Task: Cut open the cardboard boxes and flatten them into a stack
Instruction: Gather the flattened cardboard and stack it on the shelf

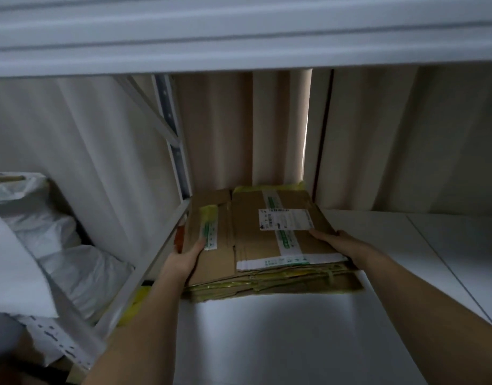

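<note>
A stack of flattened cardboard boxes (253,251) lies on the white shelf board (256,334), pushed toward the back. The top box carries green-and-white tape and a white shipping label (285,219). My left hand (185,257) grips the stack's left edge, thumb on top. At the stack's right front corner, my right hand (335,241) holds the edge with its thumb lying on the top sheet. Most of the fingers of both hands are hidden under or behind the cardboard.
An upper shelf (239,37) hangs low overhead. A white metal upright (181,173) and rail border the left side. White plastic bags (50,245) are piled left of the rail. Beige curtains (267,129) hang behind the stack.
</note>
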